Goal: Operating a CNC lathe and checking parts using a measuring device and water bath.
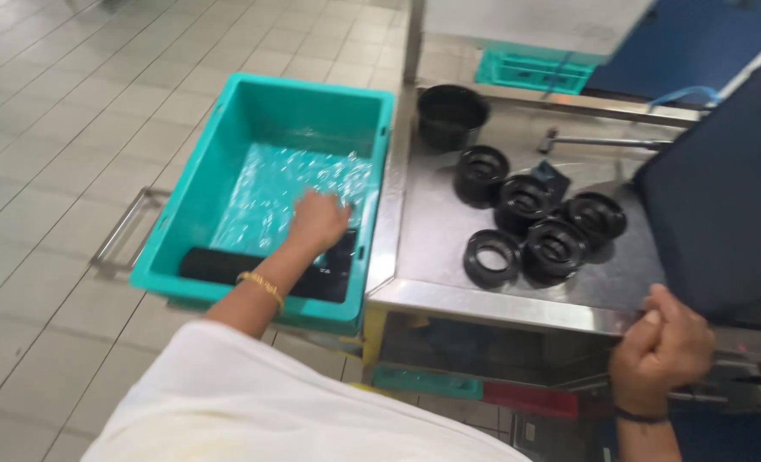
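Your left hand (319, 221) reaches into the teal crate (226, 184), grip loose on clear plastic film (299, 184) | black tube (265, 272) lies crosswise nearer you, under that wrist | right hand (661, 346) clenched at steel desk (436, 222) edge, black rings (526, 218) beyond.

A crate (226, 180) stands on the floor (47, 128) left of the counter (432, 222), which carries ring parts (526, 222) behind a pot (451, 115).

Five black rings (526, 224) (one bucket (451, 114), one teal crate (226, 162)).
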